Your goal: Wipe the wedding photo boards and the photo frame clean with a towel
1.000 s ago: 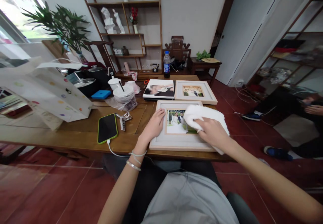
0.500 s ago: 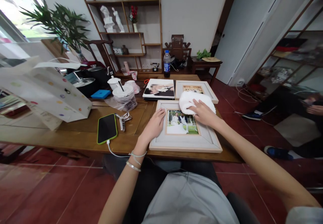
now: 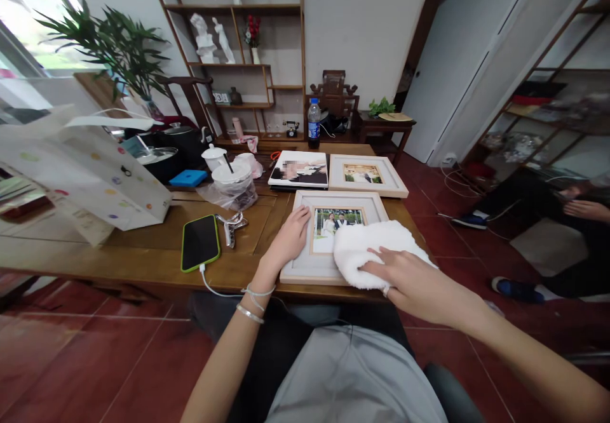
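Note:
A white-framed wedding photo [image 3: 305, 264] lies flat at the near edge of the wooden table [image 3: 143, 258]. My left hand [image 3: 289, 239] rests flat on the frame's left border, fingers stretched out. My right hand [image 3: 410, 277] presses a folded white cloth [image 3: 365, 248] onto the frame's lower right part, fingers laid over the cloth. The cloth hides the frame's lower right corner.
Behind it lie a second framed photo [image 3: 366, 175] and a photo album [image 3: 299, 170]. A green-cased phone [image 3: 201, 242] on a cable and a metal clip [image 3: 230, 225] lie to the left. A white gift bag [image 3: 90, 178], cups, pots and a water bottle [image 3: 313, 124] stand further back. Another person sits at right.
My right hand with the cloth went from the frame's right side up to its far right corner, then swept back down to the near right corner. The left hand stayed put.

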The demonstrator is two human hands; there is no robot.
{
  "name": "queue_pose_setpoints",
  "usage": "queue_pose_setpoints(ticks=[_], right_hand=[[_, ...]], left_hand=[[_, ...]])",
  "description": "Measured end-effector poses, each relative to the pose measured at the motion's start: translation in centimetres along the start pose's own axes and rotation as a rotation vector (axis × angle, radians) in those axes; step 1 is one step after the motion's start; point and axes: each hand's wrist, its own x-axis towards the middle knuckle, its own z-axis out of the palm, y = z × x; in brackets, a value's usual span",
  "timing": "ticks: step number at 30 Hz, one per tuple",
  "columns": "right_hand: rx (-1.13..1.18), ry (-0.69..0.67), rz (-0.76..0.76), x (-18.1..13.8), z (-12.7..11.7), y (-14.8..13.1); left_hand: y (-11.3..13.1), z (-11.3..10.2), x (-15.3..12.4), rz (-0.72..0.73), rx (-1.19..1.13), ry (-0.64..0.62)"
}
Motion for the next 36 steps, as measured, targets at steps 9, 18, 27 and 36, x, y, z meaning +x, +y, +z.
queue_pose_setpoints(ticks=[9,18,27,36], right_hand=[[-0.036,0.289,0.114,5.1,2.3,4.3],[-0.171,0.4,0.095,11.8,2.7,9.6],[-0.12,0.253,-0.042,9.2,2.3,6.6],[0.163,0.045,-0.135,1.3,-0.2,0.6]], left_hand=[[-0.2,-0.1,0.1,0.034,0.023,-0.028],[-0.2,-0.1,0.1,0.032,0.019,-0.019],[-0.1,-0.1,0.1,0.033,0.019,-0.021],[-0.1,-0.1,0.1,0.029,0.025,-0.032]])
